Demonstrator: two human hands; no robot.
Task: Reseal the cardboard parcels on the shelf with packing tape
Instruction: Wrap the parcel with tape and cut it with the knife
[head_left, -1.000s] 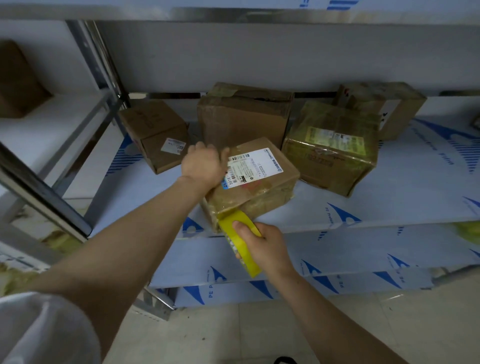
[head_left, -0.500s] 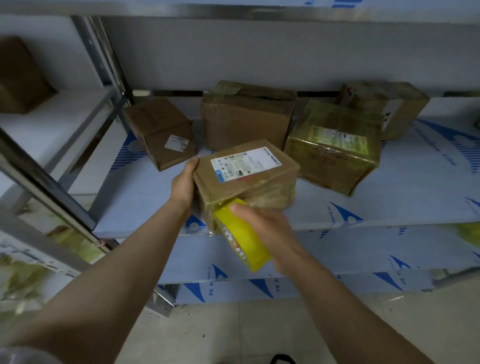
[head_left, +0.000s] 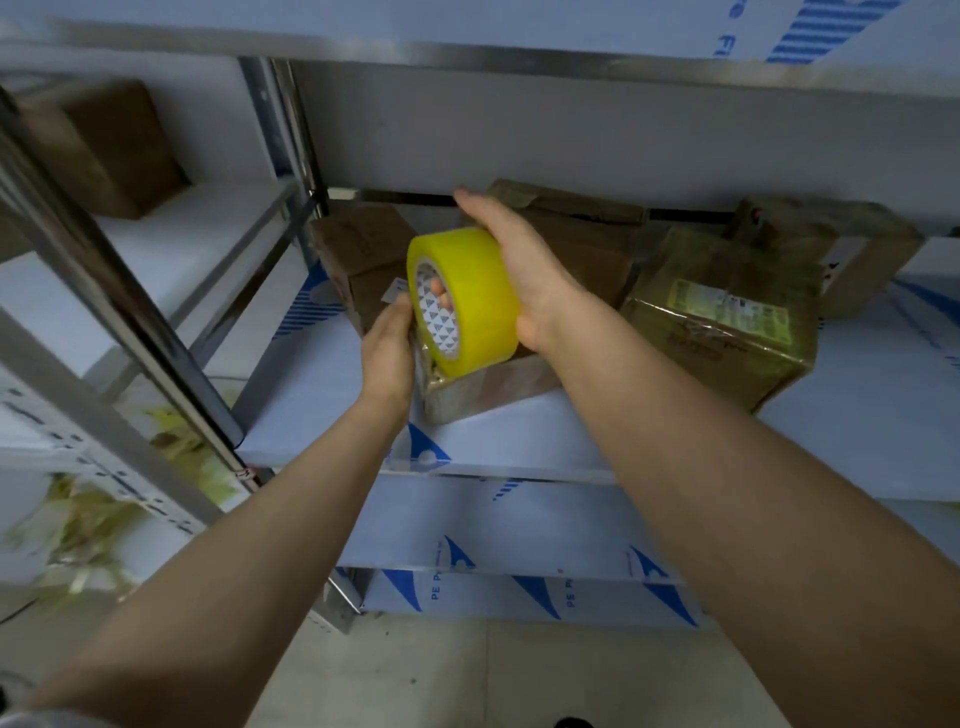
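My right hand (head_left: 519, 265) grips a yellow roll of packing tape (head_left: 467, 299) from the right, fingers through its core, holding it over the front parcel (head_left: 488, 387). That small brown parcel sits near the shelf's front edge, mostly hidden behind the roll and my hands. My left hand (head_left: 389, 348) presses against the parcel's left side, right beside the roll's open face. A strip of clear tape runs down the parcel's near corner.
Other parcels stand behind on the same shelf (head_left: 519, 441): a small one (head_left: 363, 254) at left, a large one (head_left: 582, 228) in the middle, a tape-wrapped one (head_left: 722, 317) at right, another (head_left: 841, 244) at far right. A steel upright (head_left: 130, 312) stands left.
My right hand has lifted the tape roll from the parcel's front face up over its top. My left hand has stayed at the parcel's left side. The view has moved closer.
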